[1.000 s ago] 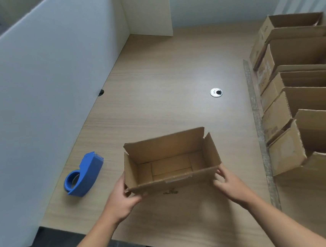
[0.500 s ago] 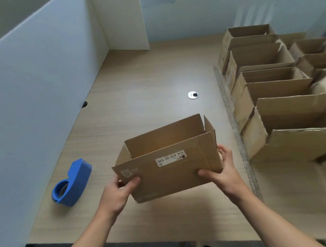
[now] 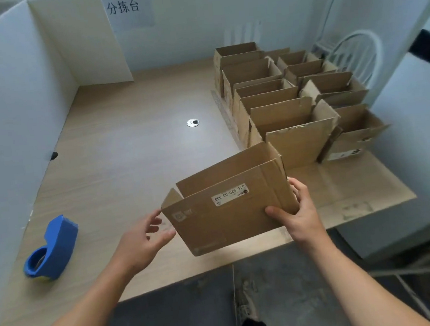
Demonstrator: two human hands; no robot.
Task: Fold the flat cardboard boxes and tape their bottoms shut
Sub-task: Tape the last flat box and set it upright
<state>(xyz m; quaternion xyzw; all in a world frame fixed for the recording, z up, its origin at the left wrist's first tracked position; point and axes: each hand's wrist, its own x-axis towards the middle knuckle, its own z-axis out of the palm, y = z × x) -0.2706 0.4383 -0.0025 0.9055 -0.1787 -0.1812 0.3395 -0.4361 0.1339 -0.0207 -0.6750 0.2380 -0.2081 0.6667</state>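
I am holding the folded cardboard box [image 3: 229, 214] up over the near edge of the wooden surface [image 3: 129, 158], tilted so that its open top is facing away from me and its long side is facing me. A white label [image 3: 230, 194] on that side is reading upside down. My right grip [image 3: 296, 215] is clamped on the box's right end, thumb pressing on the near face and fingers wrapping behind the end wall. My left grip [image 3: 142, 238] is hanging apart, fingers loosely spread just beside the box's lower left corner; I cannot tell whether a fingertip is touching the cardboard.

A blue tape dispenser [image 3: 51, 249] is lying on the surface well to the left, near the white partition [image 3: 6, 104]. To the right, two rows of open folded boxes [image 3: 276, 104] are standing close together on a flat cardboard sheet [image 3: 355, 188]. A round metal grommet [image 3: 193, 123] is sitting in the surface beyond the box.
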